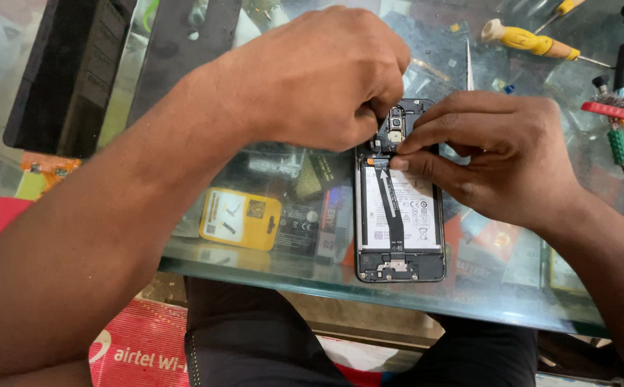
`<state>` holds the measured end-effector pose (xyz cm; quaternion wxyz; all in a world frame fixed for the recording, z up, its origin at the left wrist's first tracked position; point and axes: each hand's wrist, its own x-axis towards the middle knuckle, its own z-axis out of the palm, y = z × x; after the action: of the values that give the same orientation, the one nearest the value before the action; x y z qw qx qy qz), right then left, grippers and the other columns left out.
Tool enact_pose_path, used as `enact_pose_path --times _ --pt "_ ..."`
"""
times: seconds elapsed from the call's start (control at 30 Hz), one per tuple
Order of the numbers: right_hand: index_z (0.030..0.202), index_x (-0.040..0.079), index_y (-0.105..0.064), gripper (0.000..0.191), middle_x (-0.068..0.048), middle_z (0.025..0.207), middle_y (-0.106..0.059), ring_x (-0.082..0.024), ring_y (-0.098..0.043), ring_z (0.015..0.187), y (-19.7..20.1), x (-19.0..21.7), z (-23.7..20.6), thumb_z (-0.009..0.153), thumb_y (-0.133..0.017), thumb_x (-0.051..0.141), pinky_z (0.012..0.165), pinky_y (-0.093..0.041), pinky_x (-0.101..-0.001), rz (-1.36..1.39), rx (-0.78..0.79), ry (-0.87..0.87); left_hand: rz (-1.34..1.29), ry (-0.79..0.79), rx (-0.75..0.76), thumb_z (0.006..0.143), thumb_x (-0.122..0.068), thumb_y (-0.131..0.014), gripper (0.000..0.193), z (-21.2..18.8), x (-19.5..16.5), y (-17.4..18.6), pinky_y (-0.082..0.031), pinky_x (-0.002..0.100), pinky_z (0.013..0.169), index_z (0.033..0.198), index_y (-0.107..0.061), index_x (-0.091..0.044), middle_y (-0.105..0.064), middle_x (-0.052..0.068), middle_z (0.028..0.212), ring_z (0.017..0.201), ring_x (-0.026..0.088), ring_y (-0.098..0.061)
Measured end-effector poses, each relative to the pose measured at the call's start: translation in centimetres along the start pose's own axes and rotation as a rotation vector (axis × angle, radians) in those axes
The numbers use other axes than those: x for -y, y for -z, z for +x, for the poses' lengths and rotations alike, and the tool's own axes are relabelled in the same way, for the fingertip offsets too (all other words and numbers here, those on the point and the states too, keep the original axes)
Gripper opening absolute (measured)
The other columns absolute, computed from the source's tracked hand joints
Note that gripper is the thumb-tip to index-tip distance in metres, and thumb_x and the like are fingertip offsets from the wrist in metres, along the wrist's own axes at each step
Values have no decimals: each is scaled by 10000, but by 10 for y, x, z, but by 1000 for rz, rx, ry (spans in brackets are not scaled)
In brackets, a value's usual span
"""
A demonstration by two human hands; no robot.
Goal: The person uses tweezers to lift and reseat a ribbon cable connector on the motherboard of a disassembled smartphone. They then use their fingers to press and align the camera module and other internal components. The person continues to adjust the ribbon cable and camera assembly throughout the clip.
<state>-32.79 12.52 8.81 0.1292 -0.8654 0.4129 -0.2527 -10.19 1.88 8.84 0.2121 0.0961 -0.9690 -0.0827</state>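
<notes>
The opened phone (pixel 400 215) lies at the glass worktop's (pixel 269 276) near edge. Both hands work its upper end: left hand (pixel 319 79) fingers pinched together there, right hand (pixel 498 154) fingertips pressing the flat cable (pixel 392 211). A slip could tear the cable or nudge the phone off the edge.

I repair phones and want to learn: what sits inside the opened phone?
Inside the phone: a white battery, a black flex cable across it, and a camera module. Left hand and right hand hide the rest of the top.
</notes>
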Motion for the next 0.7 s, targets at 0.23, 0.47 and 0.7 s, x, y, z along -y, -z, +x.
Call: enact_pose_path --times 0.23,0.47,0.7 --pt "919 60 -791 127 -58 929 -753 -142 -629 614 0 7 0 830 -868 108 519 -477 -288 7 -5 -78 -23 156 78 662 -81 -713 59 4 -9 0 -494 479 570 678 -676 -38 -644 133 668 650 344 -641" --pt "948 65 -788 139 -55 967 -761 -145 -743 817 5 4 0 833 -862 85 681 -584 -275 69 -6 -5 -376 132 4 750 -66 -730 85 1 1 5 -542 337 608 821 -760 -30 -684 93 743 656 199 -683" --pt "950 55 -780 143 -65 974 -759 -140 -753 836 3 -3 -1 837 -860 91 699 -602 -260 103 -4 13 -498 177 -26 781 -55 -797 69 -5 23 -9 -511 281 597 850 -795 -49 -707 44 760 674 118 -646"
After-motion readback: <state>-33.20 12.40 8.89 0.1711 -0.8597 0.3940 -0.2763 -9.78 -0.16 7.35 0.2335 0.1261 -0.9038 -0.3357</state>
